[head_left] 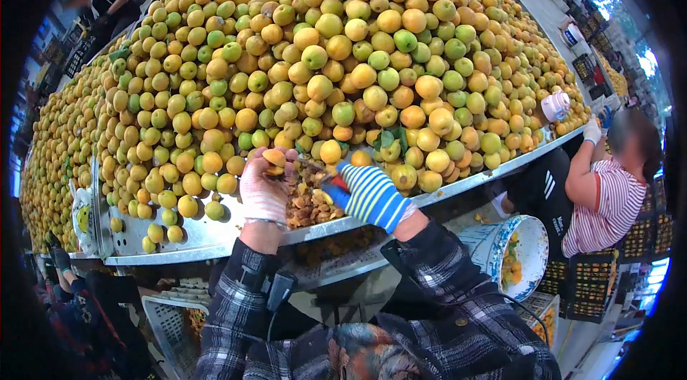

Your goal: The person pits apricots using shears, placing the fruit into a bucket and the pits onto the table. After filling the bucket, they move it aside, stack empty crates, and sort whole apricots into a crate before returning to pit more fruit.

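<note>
Spreading over a steel table (193, 240), a heap of yellow and green fruit (343, 58) fills the market hall, with crates (594, 283) and a bucket (529, 237) beside a seated co-worker (608, 201). At the table's near edge the gloved left hand (263, 192) pinches one fruit (273, 157) above a scrap pile (308, 207) — the right hand (368, 195) is curled closed, its contents hidden.

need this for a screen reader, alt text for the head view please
A gloved left hand holds an orange fruit beside the striped-gloved right hand, at a metal table under a heap of yellow and green ones.
</note>
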{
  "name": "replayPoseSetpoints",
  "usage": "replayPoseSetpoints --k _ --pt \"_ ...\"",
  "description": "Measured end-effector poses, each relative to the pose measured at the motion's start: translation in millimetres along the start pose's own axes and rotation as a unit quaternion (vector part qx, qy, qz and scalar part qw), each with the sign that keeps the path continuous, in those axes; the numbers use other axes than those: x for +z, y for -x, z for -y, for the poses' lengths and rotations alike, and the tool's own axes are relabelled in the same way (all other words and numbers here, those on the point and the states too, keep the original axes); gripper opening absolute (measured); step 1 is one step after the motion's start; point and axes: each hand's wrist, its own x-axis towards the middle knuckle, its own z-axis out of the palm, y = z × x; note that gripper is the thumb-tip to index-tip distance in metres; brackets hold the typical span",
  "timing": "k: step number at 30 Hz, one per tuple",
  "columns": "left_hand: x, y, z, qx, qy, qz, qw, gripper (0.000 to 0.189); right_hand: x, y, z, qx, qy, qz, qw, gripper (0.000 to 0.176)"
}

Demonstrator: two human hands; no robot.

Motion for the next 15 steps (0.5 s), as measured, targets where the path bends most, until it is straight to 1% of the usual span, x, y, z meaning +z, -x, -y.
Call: replayPoseSetpoints --k 1,2,3,4,5,7,8,9,11,12,14,15 --pt "-3 -3 -2 -0.012 0.011 -0.006 1.000 0.035 4 0 -6 -0.025 -0.070 -0.062 0.995 0.033" --pt "2 2 -2 -0.014 0.012 -0.009 1.000 0.035 -1 -1 3 -0.013 -0.123 -0.082 0.989 0.035" --pt "7 9 0 -0.016 -0.068 0.018 0.997 0.031 -5 -3 12 0.002 -0.174 -0.103 0.979 0.037" --pt "14 16 4 -0.020 -0.148 0.047 0.988 0.028 2 -6 9 0.000 -0.136 -0.103 0.985 0.043" --pt "19 22 10 -0.039 -0.220 0.066 0.972 0.027 7 -8 8 -0.046 -0.151 -0.143 0.977 0.049" --pt "-7 8 29 0.017 -0.368 0.155 0.916 0.026 2 -14 10 -0.033 -0.081 -0.069 0.994 0.051" --pt "11 22 26 0.006 -0.305 0.159 0.939 0.026 -1 -13 8 -0.036 -0.092 -0.058 0.993 0.051" --pt "20 28 18 -0.024 -0.303 0.184 0.935 0.027 -3 -14 8 -0.068 -0.115 -0.072 0.988 0.047" --pt "26 36 13 -0.026 -0.340 0.183 0.922 0.028 -5 -14 4 -0.056 -0.109 -0.057 0.991 0.041" --pt "25 37 14 -0.028 -0.341 0.181 0.922 0.028 -3 -15 0 -0.055 -0.111 -0.056 0.991 0.041" --pt "24 41 18 0.096 -0.450 0.216 0.861 0.033 3 -16 -13 -0.021 -0.036 -0.107 0.993 0.037" --pt "26 44 20 0.094 -0.451 0.216 0.861 0.033 1 -17 -18 -0.003 -0.072 -0.111 0.991 0.038"
